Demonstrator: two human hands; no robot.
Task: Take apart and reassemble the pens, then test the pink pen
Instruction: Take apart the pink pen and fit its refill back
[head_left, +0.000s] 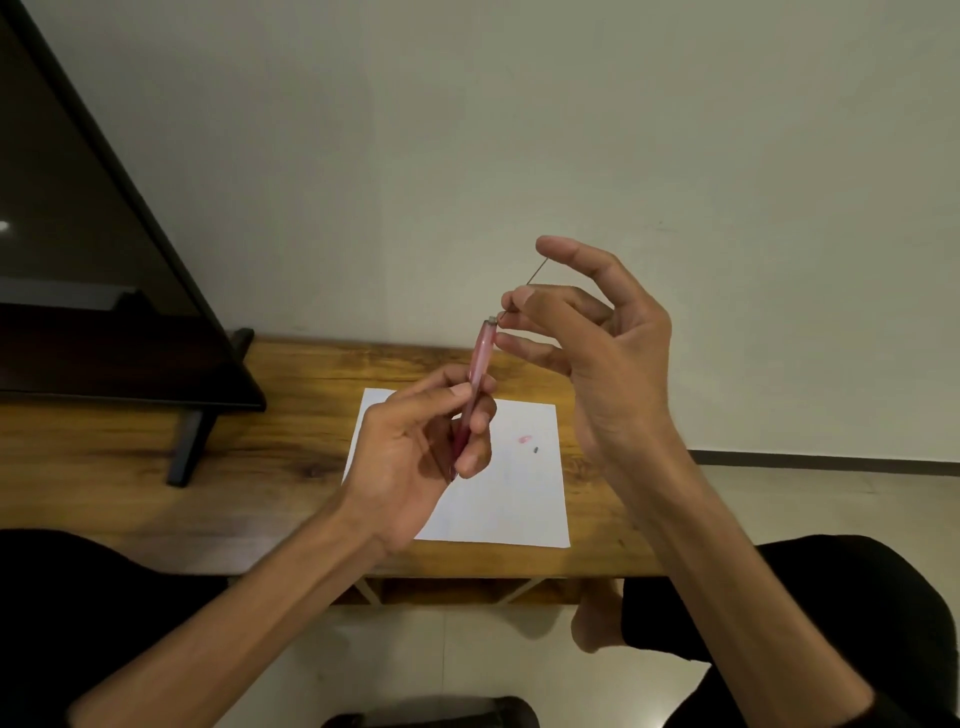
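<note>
My left hand (415, 457) grips a translucent pink pen barrel (480, 358), tilted with its open end up and to the right. My right hand (597, 353) pinches a thin dark refill (535, 275) between thumb and fingertips, its lower end right at the barrel's open end. Both are held in the air above a white sheet of paper (519, 499). On the paper lie a small pink piece (524, 439) and a small dark piece (535, 450).
The paper lies on a low wooden table (260, 467) against a pale wall. A dark flat screen on a stand (104, 260) fills the table's left side. My legs in dark trousers and a bare foot (597, 623) are below the table's front edge.
</note>
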